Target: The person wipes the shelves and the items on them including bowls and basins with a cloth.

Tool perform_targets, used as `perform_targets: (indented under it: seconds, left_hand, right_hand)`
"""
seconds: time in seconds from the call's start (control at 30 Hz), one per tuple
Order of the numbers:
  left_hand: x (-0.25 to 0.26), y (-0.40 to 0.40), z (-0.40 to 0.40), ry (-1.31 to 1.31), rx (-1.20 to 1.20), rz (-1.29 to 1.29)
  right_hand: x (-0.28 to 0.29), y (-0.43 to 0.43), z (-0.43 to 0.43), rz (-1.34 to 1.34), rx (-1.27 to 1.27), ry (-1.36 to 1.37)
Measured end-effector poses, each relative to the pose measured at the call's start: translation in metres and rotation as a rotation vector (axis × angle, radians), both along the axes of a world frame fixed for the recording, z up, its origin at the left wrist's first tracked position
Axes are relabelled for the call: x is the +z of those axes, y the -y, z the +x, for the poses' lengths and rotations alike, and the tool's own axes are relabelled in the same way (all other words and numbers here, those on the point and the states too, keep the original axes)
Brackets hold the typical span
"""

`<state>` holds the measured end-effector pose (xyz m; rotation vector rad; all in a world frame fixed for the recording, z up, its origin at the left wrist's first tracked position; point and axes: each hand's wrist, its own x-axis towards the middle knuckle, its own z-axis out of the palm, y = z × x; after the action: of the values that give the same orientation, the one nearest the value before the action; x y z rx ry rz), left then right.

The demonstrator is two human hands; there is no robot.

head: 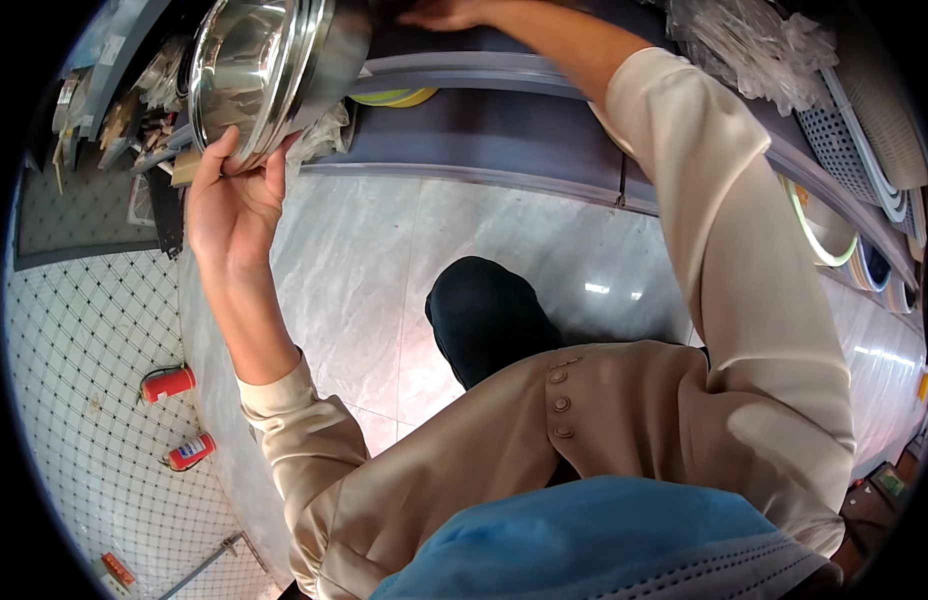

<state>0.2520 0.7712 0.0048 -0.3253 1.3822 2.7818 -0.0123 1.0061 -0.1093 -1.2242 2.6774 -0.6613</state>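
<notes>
A few shiny stainless-steel bowls (243,71), nested together and tilted on their side, are held at the upper left. My left hand (239,195) grips their lower rims between thumb and fingers. At the top edge, my right hand (445,13) reaches over a dark grey shelf (471,64); its fingers are near the shelf's dark surface and partly blurred, and whether they touch anything is unclear. Just below the bowls, clear plastic wrapping (325,135) lies on the lower shelf, beside a yellow-green round dish (396,97).
Plastic-wrapped goods (756,45) and perforated grey baskets (839,150) fill the right shelving, with light-rimmed basins (824,225) beneath. Two red fire extinguishers (168,384) are on the patterned floor at left. My bent knee (494,319) is over the marbled tile floor (344,262).
</notes>
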Motion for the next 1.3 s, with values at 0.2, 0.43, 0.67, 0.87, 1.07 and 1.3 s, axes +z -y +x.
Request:
perform_targets:
  seconds: [0.2,0.43,0.67,0.87,1.07,1.3]
  left_hand:
    - [-0.007,-0.002,-0.004,0.071,0.0,-0.111]
    - [-0.019,-0.061,-0.068,0.123,-0.158,-0.152]
    - [-0.036,-0.111,-0.136,0.205,-0.101,-0.209]
    - [-0.056,-0.14,-0.179,0.266,-0.049,-0.075]
    - [-0.068,-0.147,-0.176,0.218,0.023,-0.035]
    - [-0.026,-0.19,-0.091,0.223,-0.305,-0.113]
  right_hand:
    - [0.034,-0.027,0.094,0.022,0.172,0.213]
    - [0.03,-0.207,0.14,0.054,-0.157,0.051]
    - [0.017,-0.256,0.183,0.035,-0.436,-0.186]
    - [0.027,-0.276,0.217,-0.5,-0.584,-0.496]
    - [0.048,-0.308,0.24,-0.703,-0.781,-0.194]
    - [0.061,-0.363,0.251,-1.206,-1.013,0.731]
